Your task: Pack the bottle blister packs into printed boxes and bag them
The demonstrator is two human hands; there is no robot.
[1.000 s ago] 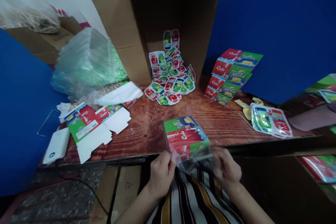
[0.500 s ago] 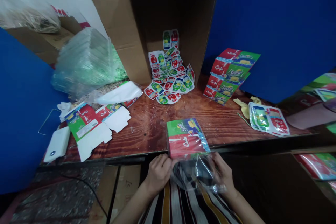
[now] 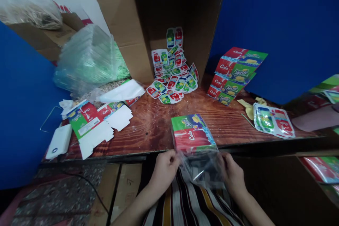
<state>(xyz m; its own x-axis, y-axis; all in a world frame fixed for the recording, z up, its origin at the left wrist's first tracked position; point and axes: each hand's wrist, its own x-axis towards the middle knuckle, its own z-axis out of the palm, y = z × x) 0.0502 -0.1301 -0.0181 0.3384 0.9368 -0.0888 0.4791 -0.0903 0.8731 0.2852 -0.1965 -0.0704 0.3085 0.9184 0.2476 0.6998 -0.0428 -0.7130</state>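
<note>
The left hand [image 3: 165,169] and right hand [image 3: 234,173] are apart, each pinching one side of a clear bag [image 3: 205,174] at its loose end. In the bag, a red and green box [image 3: 192,136] lies at the front edge of the worktop [image 3: 148,141]. Beyond it, printed packets [image 3: 173,76] lie heaped at the mouth of a tall cardboard carton [image 3: 120,24]. Stacked boxes [image 3: 233,76] stand to the right; flattened boxes [image 3: 91,123] lie to the left, near a white gadget [image 3: 59,141].

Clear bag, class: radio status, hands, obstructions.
Left hand, right hand pinching clear bag. Cola box inside, at table edge. No obstruction seen; flat cartons lie apart.
</note>
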